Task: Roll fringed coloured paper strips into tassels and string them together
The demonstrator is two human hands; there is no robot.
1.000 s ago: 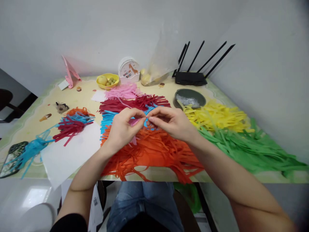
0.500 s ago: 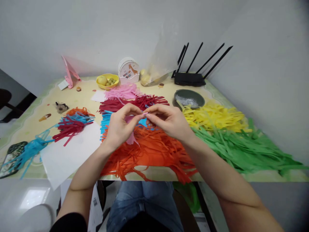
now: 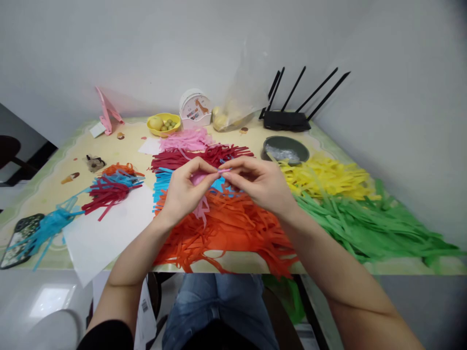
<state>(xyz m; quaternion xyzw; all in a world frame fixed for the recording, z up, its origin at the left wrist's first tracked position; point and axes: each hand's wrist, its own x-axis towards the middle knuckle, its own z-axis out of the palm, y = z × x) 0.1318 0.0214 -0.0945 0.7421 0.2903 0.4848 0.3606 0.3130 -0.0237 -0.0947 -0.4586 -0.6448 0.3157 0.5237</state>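
Note:
My left hand point(image 3: 189, 188) and my right hand point(image 3: 257, 183) meet fingertip to fingertip over the middle of the table. Both pinch a thin twisted part of a pink fringed paper strip point(image 3: 201, 210), whose loose ends hang below my left fingers. Much of the pink paper is hidden behind my left hand. Beneath my hands lies a heap of orange fringed paper point(image 3: 226, 223). Blue fringed paper point(image 3: 163, 182) and dark red fringed paper point(image 3: 204, 155) lie just beyond it, with light pink fringed paper point(image 3: 187, 139) farther back.
Yellow point(image 3: 328, 177) and green fringed paper point(image 3: 372, 226) lie to the right. A grey bowl point(image 3: 304, 150) and a black router point(image 3: 286, 120) stand behind. At left are finished-looking tassels point(image 3: 109, 189), a white sheet point(image 3: 105, 238) and a phone point(image 3: 18, 243). A yellow fruit dish point(image 3: 149, 127) sits at the back.
The pink paper has turned between my fingers, and its hanging ends have shifted. More of the twisted pink part shows between my fingertips. My hands stay in nearly the same place.

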